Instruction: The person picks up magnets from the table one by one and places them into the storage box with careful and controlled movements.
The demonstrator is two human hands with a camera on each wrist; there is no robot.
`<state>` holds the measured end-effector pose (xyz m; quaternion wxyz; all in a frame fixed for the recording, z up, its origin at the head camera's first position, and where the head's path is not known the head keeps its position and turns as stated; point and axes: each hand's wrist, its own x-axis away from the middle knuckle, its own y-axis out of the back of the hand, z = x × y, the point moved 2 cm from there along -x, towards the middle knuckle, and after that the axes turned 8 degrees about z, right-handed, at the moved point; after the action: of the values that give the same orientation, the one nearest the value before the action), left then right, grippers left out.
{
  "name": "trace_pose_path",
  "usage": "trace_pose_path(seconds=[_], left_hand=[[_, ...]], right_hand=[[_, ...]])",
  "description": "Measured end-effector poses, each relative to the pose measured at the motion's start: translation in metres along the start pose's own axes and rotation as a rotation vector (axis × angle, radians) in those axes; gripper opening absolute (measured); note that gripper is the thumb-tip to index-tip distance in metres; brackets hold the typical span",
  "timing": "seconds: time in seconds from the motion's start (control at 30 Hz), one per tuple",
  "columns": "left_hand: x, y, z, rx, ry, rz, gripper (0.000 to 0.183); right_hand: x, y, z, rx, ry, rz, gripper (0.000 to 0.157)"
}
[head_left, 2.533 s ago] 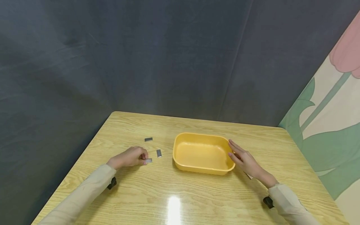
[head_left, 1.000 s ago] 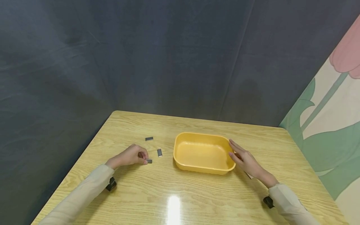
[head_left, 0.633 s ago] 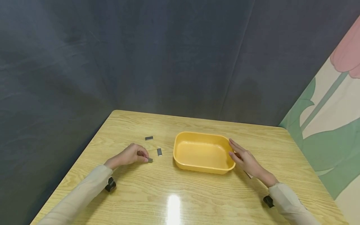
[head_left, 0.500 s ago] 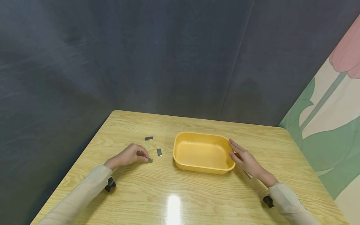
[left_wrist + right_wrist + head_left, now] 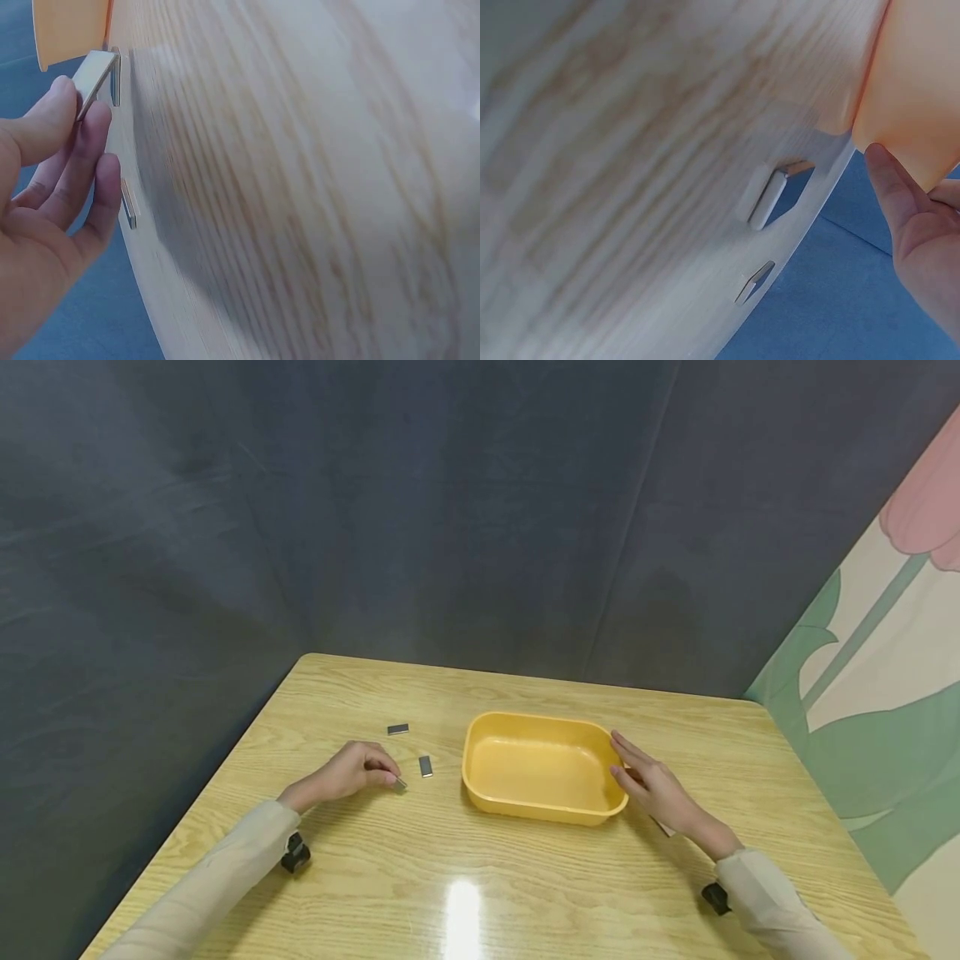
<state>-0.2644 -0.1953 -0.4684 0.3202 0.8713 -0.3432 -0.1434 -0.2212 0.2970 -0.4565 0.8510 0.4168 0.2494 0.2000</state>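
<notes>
My left hand [image 5: 352, 770] pinches a small flat grey rectangular piece [image 5: 93, 71] between thumb and fingertips, close over the table. The piece is tilted, with its silvery face showing in the left wrist view. Two similar dark grey pieces lie flat nearby: one [image 5: 426, 767] just right of the hand, another [image 5: 397, 729] farther back. A yellow plastic basin [image 5: 536, 814] stands at mid-table with a bare inside. Against its right side rests my right hand [image 5: 660, 793], fingers straight, touching the wall and rim.
The wood-grain table [image 5: 525, 893] ends at a dark curtain [image 5: 480, 527] behind and to the left. Beside the basin on the right, the right wrist view shows a small block [image 5: 781, 195] and a thinner piece [image 5: 756, 283]. A flower-painted wall [image 5: 885, 693] borders the right.
The piece at my left fingertips, earlier flat on the table, has been tipped up and turned in the pinch. The right hand and basin stay put.
</notes>
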Motion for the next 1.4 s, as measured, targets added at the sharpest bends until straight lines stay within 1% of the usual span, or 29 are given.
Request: trace_pose_path(seconds=[0.17, 0.3, 0.5, 0.73, 0.97, 1.1, 1.27, 1.4], left_hand=[[0.0001, 0.0006, 0.0002, 0.01, 0.013, 0.001, 0.009], [0.0001, 0.0009, -0.0001, 0.015, -0.001, 0.0, 0.009], [-0.0006, 0.0013, -0.0014, 0.012, -0.016, -0.022, 0.009], [-0.0022, 0.0007, -0.0011, 0.014, -0.034, -0.037, 0.01], [-0.0044, 0.0009, -0.0023, 0.066, -0.007, -0.045, 0.011], [-0.0064, 0.0004, -0.0027, 0.085, 0.003, -0.05, 0.013], [-0.0082, -0.0004, -0.0036, 0.097, 0.012, -0.081, 0.014], [-0.0095, 0.001, -0.0061, 0.109, 0.003, -0.106, 0.015]], right_hand=[[0.0008, -0.0006, -0.0008, 0.001, 0.003, -0.001, 0.049], [0.0006, -0.0008, -0.0009, 0.001, -0.001, 0.001, 0.05], [-0.0001, -0.0005, 0.0, 0.009, 0.003, 0.0, 0.049], [-0.0001, -0.0009, -0.0002, 0.013, 0.021, -0.014, 0.049], [0.0003, 0.0, 0.0001, 0.022, 0.006, -0.003, 0.049], [0.0003, 0.0001, 0.0012, 0.02, 0.018, -0.007, 0.049], [-0.0001, -0.0004, 0.0019, 0.016, 0.014, -0.006, 0.05], [-0.0006, -0.0006, 0.0016, 0.016, 0.009, -0.004, 0.049]])
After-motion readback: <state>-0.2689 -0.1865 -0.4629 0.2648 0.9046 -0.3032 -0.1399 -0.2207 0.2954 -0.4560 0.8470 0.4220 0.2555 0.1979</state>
